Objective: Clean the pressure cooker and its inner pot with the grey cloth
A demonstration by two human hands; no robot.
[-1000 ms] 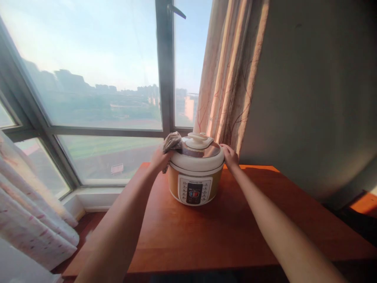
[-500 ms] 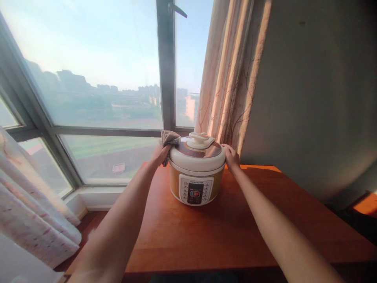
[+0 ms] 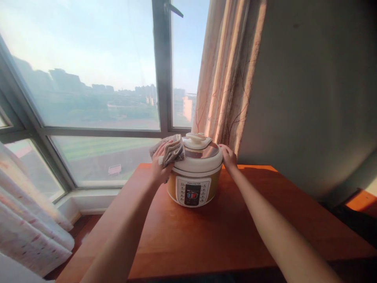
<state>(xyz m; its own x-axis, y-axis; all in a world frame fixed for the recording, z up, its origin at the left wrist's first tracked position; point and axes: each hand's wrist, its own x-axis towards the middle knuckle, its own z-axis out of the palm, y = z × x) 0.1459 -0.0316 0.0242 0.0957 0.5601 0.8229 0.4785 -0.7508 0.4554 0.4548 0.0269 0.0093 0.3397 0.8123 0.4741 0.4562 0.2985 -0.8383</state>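
An electric pressure cooker (image 3: 171, 188) stands upright on the wooden table, white and gold, with a control panel on its front and a shiny lid with a white knob on top. My left hand (image 3: 160, 167) is closed on a folded grey-beige cloth (image 3: 173, 151), which lies against the left edge of the lid. At the other side, my right hand (image 3: 229, 158) holds the cooker by the right rim of its lid, with the fingers bent and partly hidden behind it.
The reddish-brown table (image 3: 235, 236) extends under both forearms. Behind it are a window (image 3: 103, 98) and a patterned curtain (image 3: 226, 78). A grey wall (image 3: 300, 98) stands to the right, and another curtain (image 3: 26, 220) hangs at the lower left.
My left hand has come nearer along the lid's left edge, and more of the cloth now shows. My right hand stays at the right rim. The whole view has shifted slightly.
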